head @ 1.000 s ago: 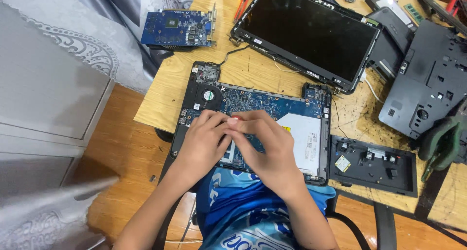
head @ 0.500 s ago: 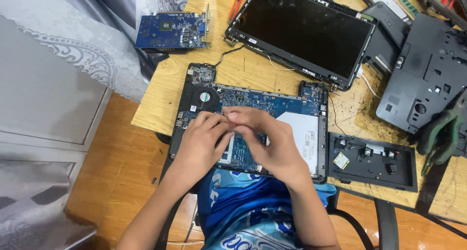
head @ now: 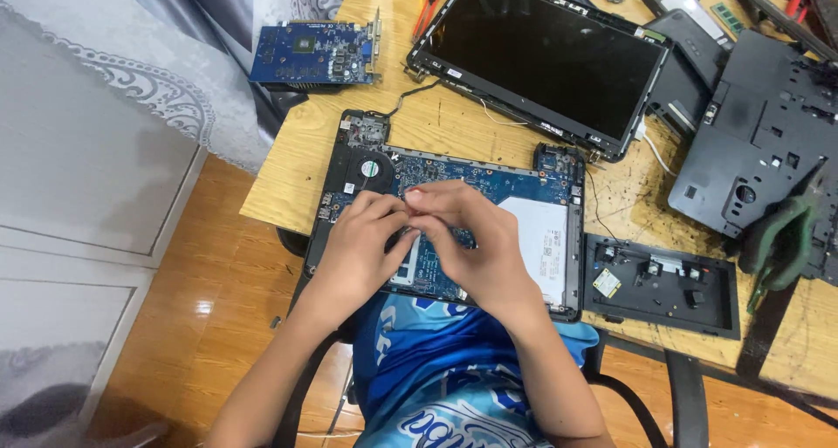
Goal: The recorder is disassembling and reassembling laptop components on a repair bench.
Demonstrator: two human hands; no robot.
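- Nearest, at 6 o'clock, a blue shirt (head: pixel 436 369) and a chair (head: pixel 681 396) tucked under the tabletop (head: pixel 288 177) edge.
- Both hands are down on the opened laptop base (head: pixel 559 239), which lies at the near edge of the tabletop, dead centre.
- Left hand (head: pixel 358 252) lies over the blue board (head: pixel 471 173), fingers curled in, tips pressed together at the meeting point with the other hand; what they pinch is too small to tell.
- Right hand (head: pixel 476 239) meets it from 3 o'clock, thumb and forefinger closed tight against the left fingertips, just above the board.
- A round fan (head: pixel 368 167) sits at 10 o'clock of the hands, in the base's far-left corner.
- At 3 o'clock, just beside the base, a black cover panel (head: pixel 663 282) with a small card on it.
- Further to 3 o'clock, green-handled pliers (head: pixel 777 239).
- At 12 o'clock, a screen panel (head: pixel 541 55) lies flat, a thin wire running from it to the base.
- At 11 o'clock, a blue circuit card (head: pixel 314 55) at the far-left tabletop corner.
- At 2 o'clock, dark case parts (head: pixel 759 134).
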